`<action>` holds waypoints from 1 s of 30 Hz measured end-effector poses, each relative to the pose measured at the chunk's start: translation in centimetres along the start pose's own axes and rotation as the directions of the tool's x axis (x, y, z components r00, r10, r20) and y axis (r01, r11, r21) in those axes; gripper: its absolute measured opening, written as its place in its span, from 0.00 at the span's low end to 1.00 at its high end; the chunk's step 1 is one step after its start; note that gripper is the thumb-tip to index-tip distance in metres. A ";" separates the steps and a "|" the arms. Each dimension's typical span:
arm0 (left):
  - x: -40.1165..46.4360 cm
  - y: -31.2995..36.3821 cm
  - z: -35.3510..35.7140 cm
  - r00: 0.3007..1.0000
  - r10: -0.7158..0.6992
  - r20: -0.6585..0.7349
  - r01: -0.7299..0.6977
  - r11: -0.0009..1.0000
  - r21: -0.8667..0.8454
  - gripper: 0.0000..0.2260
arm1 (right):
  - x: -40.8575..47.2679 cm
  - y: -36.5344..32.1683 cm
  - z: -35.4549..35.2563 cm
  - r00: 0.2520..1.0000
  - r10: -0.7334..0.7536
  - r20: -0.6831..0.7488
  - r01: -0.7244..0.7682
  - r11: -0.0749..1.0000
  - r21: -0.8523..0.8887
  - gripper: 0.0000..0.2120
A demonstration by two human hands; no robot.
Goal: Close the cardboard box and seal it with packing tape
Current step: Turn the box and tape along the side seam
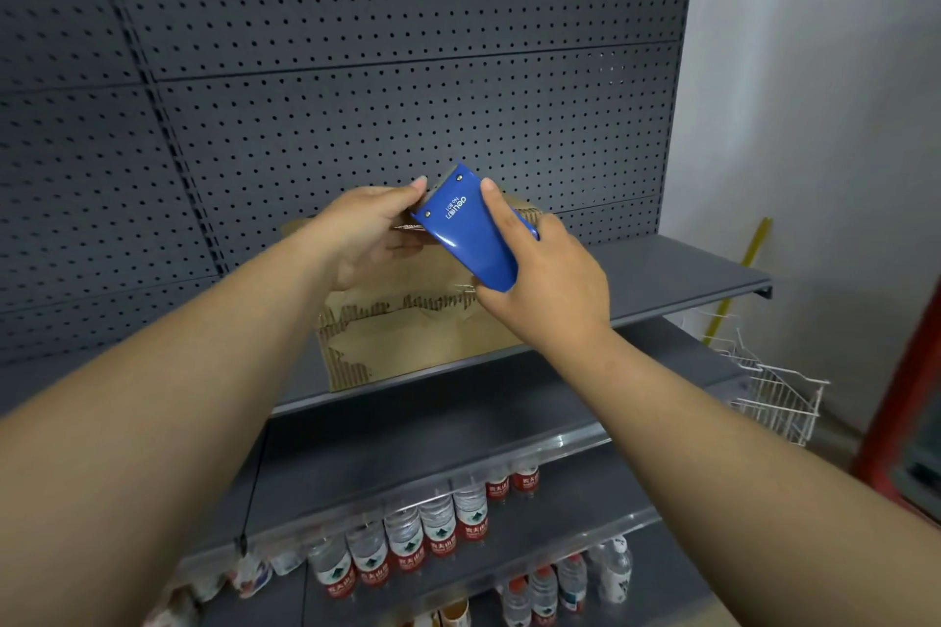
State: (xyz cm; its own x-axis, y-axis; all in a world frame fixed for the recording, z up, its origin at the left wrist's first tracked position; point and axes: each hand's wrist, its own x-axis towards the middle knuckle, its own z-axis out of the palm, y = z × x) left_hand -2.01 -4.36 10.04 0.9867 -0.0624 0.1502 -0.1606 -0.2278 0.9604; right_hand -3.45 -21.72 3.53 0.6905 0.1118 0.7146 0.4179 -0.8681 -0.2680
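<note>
The right hand (545, 280) grips a blue plastic tape dispenser (471, 232), while the left hand (369, 234) pinches the tape end at its blade; below them the worn brown cardboard box (407, 336) sits on the grey metal shelf (687, 275). Taping looks about to start; next, stick the tape end onto the box.

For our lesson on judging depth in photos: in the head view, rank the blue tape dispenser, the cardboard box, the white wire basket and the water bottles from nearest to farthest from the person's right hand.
1. Blue tape dispenser: held in the right hand.
2. Cardboard box: just below and behind the hand, on the shelf.
3. White wire basket: lower right, by the wall.
4. Water bottles: on the low shelves at the bottom.
</note>
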 end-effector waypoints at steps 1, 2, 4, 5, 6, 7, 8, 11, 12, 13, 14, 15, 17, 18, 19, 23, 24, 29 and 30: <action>-0.1 0.3 0.3 1.000 -0.008 0.008 0.008 1.000 -0.005 0.12 | -0.1 0.2 -0.2 1.000 -0.005 -0.011 0.005 1.000 0.002 0.40; -0.1 0.7 0.6 1.000 -0.015 0.015 0.015 1.000 -0.008 0.13 | -0.2 0.5 -0.4 1.000 -0.011 -0.021 0.011 1.000 0.006 0.40; 0.0 1.4 1.4 0.999 -0.027 0.029 0.027 1.000 -0.002 0.14 | -0.2 1.1 -0.8 0.998 -0.023 -0.052 0.024 1.000 0.019 0.40; 0.0 1.8 1.8 0.999 -0.035 0.027 0.035 0.999 -0.002 0.15 | -0.2 1.5 -1.1 0.997 -0.027 -0.067 0.029 0.999 0.024 0.40; 0.1 2.2 2.3 0.999 -0.044 0.021 0.044 0.999 -0.006 0.15 | -0.2 1.9 -1.6 0.997 -0.028 -0.067 0.030 0.999 0.024 0.40; 0.2 2.5 2.8 0.998 -0.055 0.011 0.055 0.998 -0.014 0.15 | -0.2 2.3 -2.1 0.998 -0.026 -0.050 0.027 0.999 0.017 0.40; 0.3 2.8 3.2 0.998 -0.068 0.000 0.068 0.998 -0.020 0.15 | -0.1 2.7 -2.6 0.999 -0.024 -0.023 0.024 1.000 0.010 0.40; 0.6 3.6 4.6 0.995 -0.095 -0.021 0.095 0.995 -0.012 0.12 | -0.2 3.8 -4.1 0.999 -0.031 0.005 0.031 0.999 0.023 0.40; 0.7 3.9 5.1 0.994 -0.106 -0.034 0.106 0.994 0.013 0.12 | -0.3 4.2 -4.6 0.999 -0.035 0.009 0.035 0.999 0.033 0.40; 0.6 4.3 5.6 0.991 -0.116 -0.060 0.119 0.992 0.044 0.11 | -0.3 4.5 -5.0 0.999 -0.039 0.022 0.038 0.999 0.038 0.40; 0.6 4.6 6.1 0.989 -0.112 -0.093 0.119 0.990 0.074 0.08 | -0.4 4.9 -5.4 0.999 -0.043 0.033 0.042 0.998 0.043 0.41; 0.6 4.8 6.7 0.987 -0.098 -0.125 0.111 0.989 0.101 0.05 | -0.5 5.2 -5.7 0.998 -0.047 0.035 0.045 0.998 0.051 0.41; 0.7 5.3 7.6 0.982 -0.049 -0.181 0.076 0.987 0.144 0.07 | -0.6 5.8 -6.2 0.999 -0.038 0.012 0.037 0.995 0.092 0.41; 0.8 5.6 8.1 0.979 -0.020 -0.203 0.055 0.985 0.164 0.09 | -0.7 6.0 -6.4 1.000 -0.029 0.000 0.029 0.993 0.118 0.41; 1.0 5.8 8.4 0.975 0.011 -0.222 0.032 0.981 0.190 0.09 | -0.9 6.1 -6.5 1.000 -0.020 -0.014 0.022 0.989 0.146 0.41; 1.3 6.9 9.9 0.966 0.084 -0.245 -0.009 0.956 0.292 0.11 | -1.8 6.4 -6.4 0.996 0.025 -0.089 -0.005 0.976 0.218 0.42; 1.3 7.0 10.3 0.963 0.090 -0.255 -0.010 0.953 0.302 0.10 | -2.1 6.5 -6.2 0.994 0.045 -0.096 -0.022 0.973 0.229 0.42; 1.3 8.0 10.5 0.929 0.144 -0.340 -0.036 0.952 0.305 0.07 | -3.8 7.4 -4.7 0.983 0.120 -0.139 -0.081 0.963 0.258 0.44; 1.3 7.8 10.5 0.928 0.147 -0.342 -0.036 0.949 0.312 0.07 | -4.0 7.7 -4.5 0.986 0.125 -0.114 -0.092 0.962 0.256 0.43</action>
State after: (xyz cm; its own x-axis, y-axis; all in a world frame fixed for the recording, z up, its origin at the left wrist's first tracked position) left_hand -2.29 -16.48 15.29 0.9009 0.2406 0.3611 -0.1958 -0.5172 0.8332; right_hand -5.64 -31.00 1.57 0.6654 -0.0531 0.7446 0.4896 -0.7220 -0.4889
